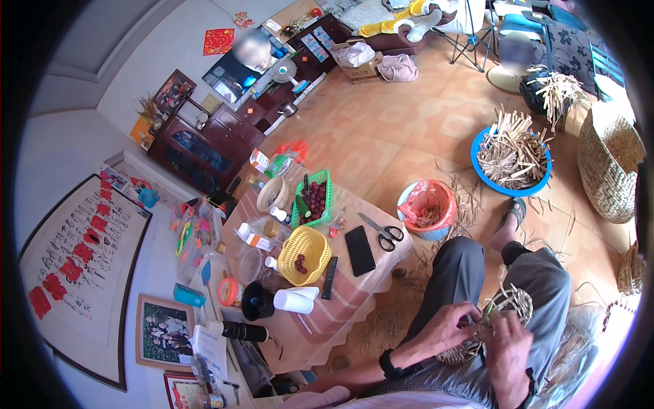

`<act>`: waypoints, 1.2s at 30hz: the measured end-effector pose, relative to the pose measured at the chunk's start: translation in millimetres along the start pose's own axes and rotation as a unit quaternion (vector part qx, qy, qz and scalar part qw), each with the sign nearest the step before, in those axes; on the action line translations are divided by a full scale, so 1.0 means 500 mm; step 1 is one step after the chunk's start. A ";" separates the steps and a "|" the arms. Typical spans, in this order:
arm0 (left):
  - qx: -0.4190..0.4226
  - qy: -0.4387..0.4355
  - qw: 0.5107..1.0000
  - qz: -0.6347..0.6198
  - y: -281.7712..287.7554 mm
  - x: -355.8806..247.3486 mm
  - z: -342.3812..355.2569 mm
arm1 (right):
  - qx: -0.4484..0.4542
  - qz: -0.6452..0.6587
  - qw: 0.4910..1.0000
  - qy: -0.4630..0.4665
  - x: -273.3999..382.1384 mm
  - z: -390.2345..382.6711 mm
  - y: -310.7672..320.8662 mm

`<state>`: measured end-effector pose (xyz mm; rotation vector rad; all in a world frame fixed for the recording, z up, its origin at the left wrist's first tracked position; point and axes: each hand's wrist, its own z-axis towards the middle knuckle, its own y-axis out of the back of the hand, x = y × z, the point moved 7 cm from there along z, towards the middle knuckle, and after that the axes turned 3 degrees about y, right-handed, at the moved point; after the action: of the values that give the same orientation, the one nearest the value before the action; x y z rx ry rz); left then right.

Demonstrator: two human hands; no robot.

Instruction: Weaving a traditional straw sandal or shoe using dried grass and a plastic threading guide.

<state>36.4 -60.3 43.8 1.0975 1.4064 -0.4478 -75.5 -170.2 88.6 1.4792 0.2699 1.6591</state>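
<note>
A small woven straw basket [522,304] lies across my lap, its open rim showing to the right of my hands. My left hand [449,328], with a black band at the wrist, has its fingers closed on the near left side of the weave. My right hand [508,341] is closed over the basket's middle, fingertips close to those of the left. Between the hands a small green piece [489,309] shows; its kind is too small to make out. Loose straw ends stick up from the rim. My fingers hide part of the weave.
A blue basin [475,163] of straw strips stands on the floor ahead, beside a bucket [443,230] lined with a red bag. At right is a tall woven basket [605,178]. The left table bears scissors [388,237], a phone [360,251] and a yellow basket [315,240].
</note>
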 end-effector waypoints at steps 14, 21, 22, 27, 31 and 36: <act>0.037 -0.032 0.999 0.019 -0.023 -0.027 0.006 | -0.082 0.130 0.987 0.054 0.041 0.015 0.020; 0.073 -0.024 0.997 0.011 -0.042 -0.001 0.002 | 0.021 0.059 0.982 0.181 0.038 -0.003 -0.013; 0.043 -0.030 0.997 0.051 -0.043 0.010 0.002 | -0.014 0.123 0.977 0.172 0.050 -0.002 0.016; 0.037 -0.020 0.998 0.053 -0.049 0.028 0.005 | -0.032 0.203 0.974 0.096 0.034 0.027 -0.010; 0.041 0.014 0.999 0.026 -0.029 -0.027 0.010 | -0.003 0.483 0.871 -0.088 -0.015 0.000 -0.053; -0.106 -0.059 0.987 0.109 0.034 -0.046 0.028 | -0.075 0.669 0.732 -0.103 -0.036 -0.015 0.002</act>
<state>53.8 -71.6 68.3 1.0203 1.1858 -0.1960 -84.1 -180.6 74.6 1.7908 -1.3586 2.3942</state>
